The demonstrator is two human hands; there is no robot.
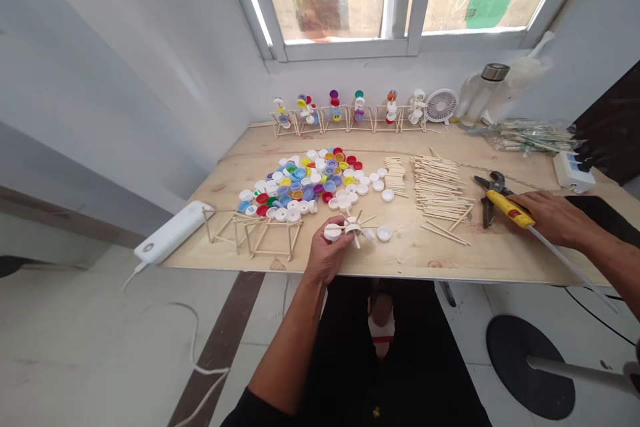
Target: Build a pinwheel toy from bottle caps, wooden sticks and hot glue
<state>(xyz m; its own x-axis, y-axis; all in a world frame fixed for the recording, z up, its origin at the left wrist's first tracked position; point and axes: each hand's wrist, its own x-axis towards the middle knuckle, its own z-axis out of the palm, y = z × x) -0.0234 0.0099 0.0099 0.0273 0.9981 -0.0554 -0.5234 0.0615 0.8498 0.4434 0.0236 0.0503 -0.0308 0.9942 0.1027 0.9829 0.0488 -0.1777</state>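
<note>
My left hand (pixel 327 253) is closed around a small wheel-shaped piece (pixel 353 227), made of white bottle caps on wooden sticks that fan out from a central cap. A loose white cap (pixel 383 233) lies just to its right. On the right side of the table, my right hand (pixel 547 219) is wrapped round a yellow hot glue gun (pixel 511 209), its grip mostly hidden by the fingers. A long pale glue stick (pixel 573 267) runs out of the gun's back. Beside the gun's tip lie dark cutting pliers (pixel 493 185).
Mixed bottle caps (pixel 305 181) are heaped mid-table, with wooden sticks (pixel 437 187) piled to their right. Stick frames (pixel 270 240) stand front left by a white device (pixel 175 232). Finished cap wheels on frames (pixel 334 113) line the back near a small fan (pixel 441 105) and bottle (pixel 483 93).
</note>
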